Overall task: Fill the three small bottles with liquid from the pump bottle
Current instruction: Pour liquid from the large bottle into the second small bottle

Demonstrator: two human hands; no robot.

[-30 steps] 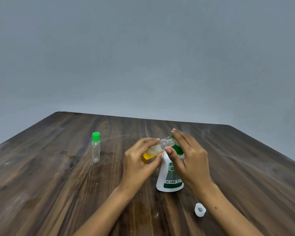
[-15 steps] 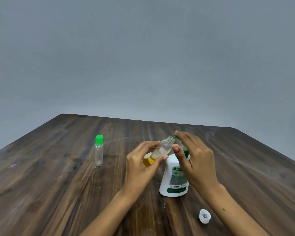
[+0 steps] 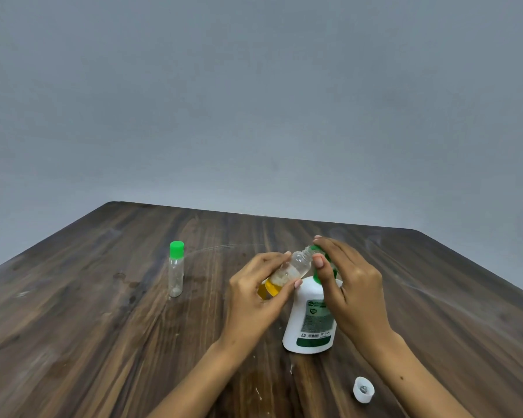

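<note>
Your left hand [image 3: 255, 300] has its grip curled round the small open bottle [image 3: 293, 267], thumb and fingers pinching its clear body and holding it tilted, mouth up and toward the green pump head [image 3: 320, 260], near the middle of the desk [image 3: 103, 327]. Your right hand [image 3: 349, 285] lies over the pump head with fingers curved down round it and the thumb against its neck, so that grip is closed on the pump of the white pump bottle [image 3: 310, 324], which stands upright on the desk just right of your left hand. Something yellow [image 3: 267, 289] shows behind your left fingers; I cannot tell what it is. I judge the small bottle light, thin-walled and slippery if wet, so hold it by the body below the shoulder and do not squeeze hard; the pump bottle looks heavier and stable, best steadied from the top as you press. Its label is green and white, the print too small to read. A small capped bottle with a green cap [image 3: 176, 270] stands well apart toward the left edge, and a loose white cap [image 3: 363, 389] lies near the near edge at your right forearm.
</note>
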